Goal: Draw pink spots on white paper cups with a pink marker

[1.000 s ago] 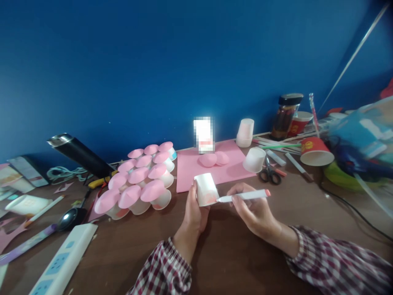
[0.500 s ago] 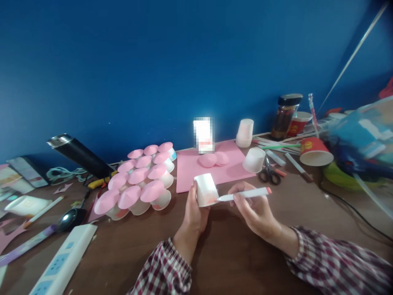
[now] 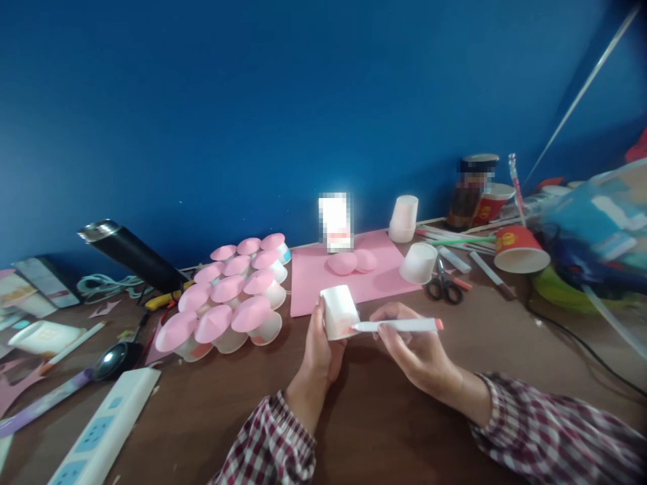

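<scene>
My left hand (image 3: 318, 347) is closed round a white paper cup (image 3: 337, 306), held upside down just above the brown table. A small orange-red patch of colour shows on the cup's lower right side. In my right hand (image 3: 412, 350) is a white marker pen (image 3: 404, 325) with an orange-red end, gripped near its middle. Its tip meets the cup wall close to the coloured patch. Behind the cup, pink paper sheets (image 3: 308, 283) lie flat with two pink paper cones (image 3: 342, 263) on them.
Several upside-down cups wearing pink cone tops (image 3: 227, 288) stand in rows at left. Right of the paper are a white cup (image 3: 418, 263), stacked cups (image 3: 404, 219), scissors (image 3: 443, 286) and loose markers (image 3: 491, 273). A power strip (image 3: 108, 428) lies front left.
My right hand and the marker have shifted slightly left, and the pen lies a little more level. The tip has moved further onto the cup wall. My left hand and cup stay still.
</scene>
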`<act>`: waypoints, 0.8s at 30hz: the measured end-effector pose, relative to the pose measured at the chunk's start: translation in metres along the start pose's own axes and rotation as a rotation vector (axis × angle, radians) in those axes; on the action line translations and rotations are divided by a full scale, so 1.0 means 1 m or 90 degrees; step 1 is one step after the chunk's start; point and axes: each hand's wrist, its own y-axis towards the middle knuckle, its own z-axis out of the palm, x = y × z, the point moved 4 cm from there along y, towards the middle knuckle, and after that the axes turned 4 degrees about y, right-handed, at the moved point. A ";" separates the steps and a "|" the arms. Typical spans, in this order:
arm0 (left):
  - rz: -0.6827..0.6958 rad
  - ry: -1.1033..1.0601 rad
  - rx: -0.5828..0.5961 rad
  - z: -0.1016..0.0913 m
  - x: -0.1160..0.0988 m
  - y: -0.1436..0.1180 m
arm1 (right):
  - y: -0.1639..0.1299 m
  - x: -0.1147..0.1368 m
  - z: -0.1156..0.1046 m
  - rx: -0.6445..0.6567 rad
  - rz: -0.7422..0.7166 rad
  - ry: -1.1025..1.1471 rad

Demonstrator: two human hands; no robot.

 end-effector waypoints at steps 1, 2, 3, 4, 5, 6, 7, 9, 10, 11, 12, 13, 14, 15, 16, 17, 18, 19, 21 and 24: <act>0.001 0.001 -0.003 0.000 0.000 0.000 | 0.000 -0.001 0.000 0.012 0.005 -0.001; 0.001 0.003 -0.007 0.000 -0.001 0.000 | 0.000 -0.002 0.001 0.021 0.009 0.000; 0.003 0.005 -0.010 0.000 -0.001 -0.001 | 0.000 -0.003 0.001 0.026 0.011 0.001; 0.003 0.007 -0.013 0.000 -0.001 -0.001 | 0.000 -0.002 0.000 0.025 0.010 0.000; 0.003 0.008 -0.015 0.001 -0.001 -0.001 | 0.000 -0.002 -0.001 0.017 0.005 -0.002; 0.002 0.009 -0.016 0.001 -0.001 -0.001 | 0.000 -0.001 -0.001 0.006 -0.004 -0.006; 0.003 0.009 -0.016 0.001 -0.001 -0.001 | 0.000 0.001 -0.002 -0.006 -0.013 -0.012; 0.004 0.012 -0.019 0.001 0.000 -0.001 | 0.000 0.003 -0.002 -0.019 -0.024 -0.022; 0.006 0.015 -0.021 0.000 0.000 -0.001 | 0.000 0.004 -0.002 -0.015 -0.024 -0.026; 0.007 0.018 -0.023 0.000 0.000 -0.001 | -0.001 0.004 0.000 -0.005 -0.021 -0.028; 0.007 0.018 -0.024 0.000 0.000 -0.001 | -0.002 0.004 0.001 0.010 -0.017 -0.032; 0.006 0.018 -0.024 0.000 0.000 -0.001 | -0.002 0.004 0.002 0.025 -0.015 -0.036; 0.005 0.015 -0.022 0.000 0.000 -0.001 | -0.003 0.003 0.003 0.036 -0.016 -0.041; 0.005 0.014 -0.019 0.000 0.000 -0.001 | -0.004 0.003 0.004 0.042 -0.016 -0.044; 0.006 0.013 -0.016 0.000 0.000 -0.001 | -0.004 0.002 0.004 0.041 -0.015 -0.043; 0.008 0.014 -0.015 0.000 0.000 -0.001 | -0.005 0.000 0.003 0.032 -0.012 -0.039; 0.010 0.015 -0.014 0.000 0.000 -0.001 | -0.005 -0.001 0.002 0.020 -0.006 -0.035; 0.013 0.014 -0.014 0.000 -0.001 -0.001 | -0.004 -0.003 0.001 0.006 -0.001 -0.031; 0.015 0.013 -0.018 0.000 -0.001 0.000 | -0.004 -0.004 0.000 -0.005 0.004 -0.031; 0.009 0.014 -0.032 0.000 0.000 0.000 | -0.004 -0.001 0.002 0.024 -0.002 -0.042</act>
